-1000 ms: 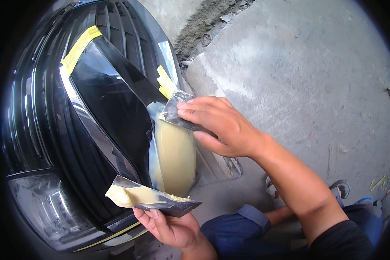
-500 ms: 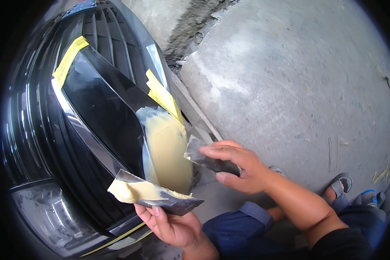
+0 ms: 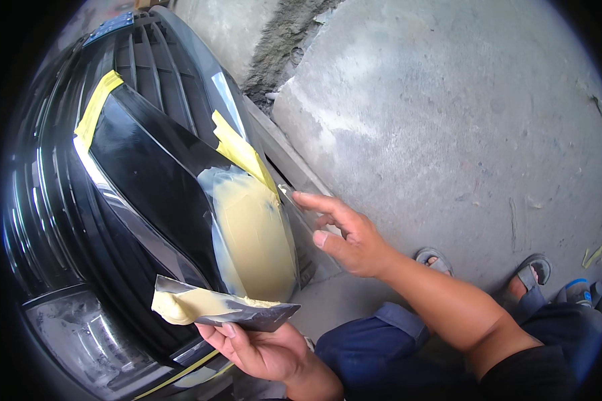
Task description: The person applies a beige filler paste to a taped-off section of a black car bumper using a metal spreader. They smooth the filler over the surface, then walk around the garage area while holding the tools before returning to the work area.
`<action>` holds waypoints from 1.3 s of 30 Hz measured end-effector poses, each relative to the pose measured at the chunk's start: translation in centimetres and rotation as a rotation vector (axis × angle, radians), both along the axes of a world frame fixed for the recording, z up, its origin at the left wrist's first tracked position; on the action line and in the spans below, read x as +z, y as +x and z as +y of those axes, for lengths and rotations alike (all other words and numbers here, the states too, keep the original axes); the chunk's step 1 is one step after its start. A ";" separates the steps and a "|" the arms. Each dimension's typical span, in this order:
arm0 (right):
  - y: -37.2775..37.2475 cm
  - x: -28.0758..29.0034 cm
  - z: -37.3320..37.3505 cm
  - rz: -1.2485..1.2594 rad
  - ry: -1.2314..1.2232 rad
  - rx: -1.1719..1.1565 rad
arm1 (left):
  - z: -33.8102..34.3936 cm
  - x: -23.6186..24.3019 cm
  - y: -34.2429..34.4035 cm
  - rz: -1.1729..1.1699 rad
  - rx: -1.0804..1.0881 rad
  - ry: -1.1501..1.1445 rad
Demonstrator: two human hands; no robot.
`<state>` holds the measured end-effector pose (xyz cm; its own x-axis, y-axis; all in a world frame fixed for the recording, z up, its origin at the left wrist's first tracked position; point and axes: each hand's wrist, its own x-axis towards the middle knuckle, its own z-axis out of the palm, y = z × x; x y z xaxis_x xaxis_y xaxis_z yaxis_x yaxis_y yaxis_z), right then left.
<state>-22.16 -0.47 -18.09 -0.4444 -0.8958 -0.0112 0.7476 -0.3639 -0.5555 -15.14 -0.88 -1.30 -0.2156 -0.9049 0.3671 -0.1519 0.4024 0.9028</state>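
Both hands show in the head view. Left hand (image 3: 267, 354) pinches a dark flat plate (image 3: 271, 319) from below, between thumb and fingers; right hand (image 3: 354, 244) has its forefinger stretched out and its thumb apart from it, holding a thin grey spreader (image 3: 285, 192) seen nearly edge-on and hard to make out. Grey concrete floor (image 3: 448, 127), scuffed and cracked, fills the right side, with a broken strip of rubble (image 3: 274, 57) at the top. At left stands a black car front (image 3: 147, 150) with slats and a cloudy lamp (image 3: 93, 334). Cream filler patch (image 3: 254, 234) lies on its right-hand side, smooth with faint ridges and a bluish-grey border, beside yellow tape (image 3: 244, 154). On the plate, filler paste (image 3: 174, 307) sits thick at the left end, smeared thinner rightward.
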 end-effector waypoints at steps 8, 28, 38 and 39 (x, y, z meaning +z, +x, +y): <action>2.1 0.9 -1.1 0.287 -0.016 -0.215 | 0.0 0.1 1.0 0.010 0.024 0.020; -1.9 -0.8 2.8 0.612 -0.096 -0.124 | -0.1 0.5 -1.1 -0.004 0.028 0.027; -0.4 0.7 -2.0 0.857 0.118 -0.375 | 0.1 0.2 0.9 -0.003 0.019 -0.008; 0.0 0.8 -1.9 0.869 0.124 -0.375 | 0.1 0.2 1.0 -0.002 0.021 -0.009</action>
<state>-22.14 -2.40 -17.26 -0.6002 -0.7077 0.3727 -0.0978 -0.3975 -0.9124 -14.12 -0.82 -1.11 -0.1977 -0.9059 0.3745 -0.1622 0.4070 0.8989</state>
